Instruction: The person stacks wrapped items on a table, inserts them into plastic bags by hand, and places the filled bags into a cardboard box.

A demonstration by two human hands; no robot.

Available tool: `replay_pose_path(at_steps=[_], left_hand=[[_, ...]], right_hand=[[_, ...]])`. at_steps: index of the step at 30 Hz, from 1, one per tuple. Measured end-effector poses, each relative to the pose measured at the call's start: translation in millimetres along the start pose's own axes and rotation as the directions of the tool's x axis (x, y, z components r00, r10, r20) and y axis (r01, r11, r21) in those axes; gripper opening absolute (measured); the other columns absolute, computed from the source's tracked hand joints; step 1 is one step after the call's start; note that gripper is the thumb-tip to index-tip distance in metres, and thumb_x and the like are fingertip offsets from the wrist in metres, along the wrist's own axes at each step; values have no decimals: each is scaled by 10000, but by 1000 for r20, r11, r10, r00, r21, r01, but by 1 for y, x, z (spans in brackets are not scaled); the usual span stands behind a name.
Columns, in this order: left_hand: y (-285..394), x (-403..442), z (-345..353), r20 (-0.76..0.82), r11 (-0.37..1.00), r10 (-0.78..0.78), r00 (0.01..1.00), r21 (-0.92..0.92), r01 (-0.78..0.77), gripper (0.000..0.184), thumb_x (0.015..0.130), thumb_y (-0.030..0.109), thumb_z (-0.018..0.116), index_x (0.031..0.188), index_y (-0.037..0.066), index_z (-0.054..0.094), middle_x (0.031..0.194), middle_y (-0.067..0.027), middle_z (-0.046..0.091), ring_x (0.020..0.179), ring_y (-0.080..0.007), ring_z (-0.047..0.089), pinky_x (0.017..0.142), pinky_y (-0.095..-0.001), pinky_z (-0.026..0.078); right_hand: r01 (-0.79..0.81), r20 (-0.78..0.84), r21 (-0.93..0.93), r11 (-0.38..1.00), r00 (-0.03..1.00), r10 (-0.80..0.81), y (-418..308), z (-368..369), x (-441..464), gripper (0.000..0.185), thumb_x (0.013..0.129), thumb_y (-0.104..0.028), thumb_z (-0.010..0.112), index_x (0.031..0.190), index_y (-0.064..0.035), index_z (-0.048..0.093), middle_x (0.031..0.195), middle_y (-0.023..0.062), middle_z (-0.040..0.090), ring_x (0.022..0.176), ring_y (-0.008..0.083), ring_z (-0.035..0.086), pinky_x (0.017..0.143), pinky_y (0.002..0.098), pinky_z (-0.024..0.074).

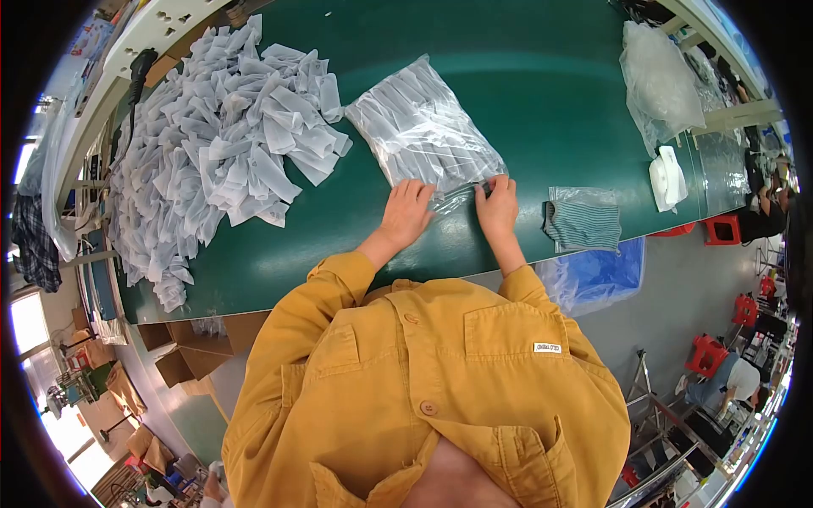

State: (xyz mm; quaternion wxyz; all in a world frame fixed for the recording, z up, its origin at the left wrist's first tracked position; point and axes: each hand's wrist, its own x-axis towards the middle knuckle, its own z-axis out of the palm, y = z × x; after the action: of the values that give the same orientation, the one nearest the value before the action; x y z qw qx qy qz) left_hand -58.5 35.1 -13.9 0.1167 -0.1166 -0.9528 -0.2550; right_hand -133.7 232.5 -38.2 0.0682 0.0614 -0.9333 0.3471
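Note:
A clear plastic bag packed with rows of greyish-white pieces lies flat and slightly turned on the green table. At its near edge, my left hand has its fingers closed on the loose plastic at the left corner. My right hand pinches the same edge at the right corner, thumb against fingers. A strip of slack film stretches between the two hands. To the left is a large heap of loose translucent greyish-white pieces. Right of my right hand lies a small clear bag with a green striped textile.
The green table ends close to my body. At the right are a bundle of clear plastic bags and a white item. A blue, plastic-lined bin stands below the edge. Cardboard boxes sit under the left side.

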Motion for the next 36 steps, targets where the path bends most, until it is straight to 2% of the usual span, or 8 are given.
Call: replay_pose_path(at_steps=[6,12,19,22,27,31,34,36], left_hand=[[-5,-1,11,-67,977,-91,994,-199,77,123,814,41,634,877,45,529,872,-137,542,837,-349,572,734,-427,486],[4,-4,7,-160,926,-176,971,-363,108,120,807,14,635,871,33,535,859,-155,549,804,-379,577,705,-432,485],[-1,-5,3,-95,895,-167,981,-433,110,162,843,74,642,972,38,552,937,-152,555,825,-366,592,735,-421,500],[-5,-29,-17,-75,899,-262,962,-380,216,187,840,94,679,992,53,578,952,-132,567,788,-307,609,721,-379,515],[-83,-105,-53,-461,733,-675,576,-327,597,274,802,89,709,1033,48,566,998,-127,539,789,-267,591,717,-366,499],[-146,-165,-105,-717,637,-587,376,-123,761,370,821,141,722,1114,11,537,1095,-140,513,745,-253,593,773,-366,493],[-212,-188,-118,-727,515,-685,47,-437,738,394,852,204,727,1127,-13,547,1029,-123,580,710,-205,617,712,-341,521],[-231,-188,-136,-516,411,-855,52,-613,675,380,856,237,735,1093,-15,578,929,-103,619,690,-176,631,641,-326,528]], right_hand=[[134,-3,80,988,991,-134,26,31,35,189,815,-170,708,813,-26,585,863,171,622,782,396,611,690,468,491],[139,426,180,974,881,-204,-18,9,-14,160,784,-176,707,777,-20,671,722,167,659,677,383,634,638,453,501],[277,360,55,959,891,-278,-23,62,-1,232,792,-254,673,756,-25,685,774,218,663,714,429,641,634,510,503],[315,621,-73,946,757,-204,-26,26,-4,338,830,-327,655,698,-17,688,751,217,661,717,424,638,648,508,493],[204,787,83,976,587,-189,-66,-7,-12,350,858,-341,668,734,-14,684,731,206,654,707,403,635,636,477,479],[271,634,292,917,663,-398,-134,33,-23,266,863,-298,688,799,-41,671,761,157,645,702,360,628,616,447,477],[323,506,424,846,691,-517,-189,85,-31,248,840,-312,718,811,-71,665,776,96,613,703,319,633,600,419,483],[414,422,348,841,732,-535,-224,121,-40,269,820,-314,737,850,-65,640,805,105,596,704,319,637,598,418,489]])
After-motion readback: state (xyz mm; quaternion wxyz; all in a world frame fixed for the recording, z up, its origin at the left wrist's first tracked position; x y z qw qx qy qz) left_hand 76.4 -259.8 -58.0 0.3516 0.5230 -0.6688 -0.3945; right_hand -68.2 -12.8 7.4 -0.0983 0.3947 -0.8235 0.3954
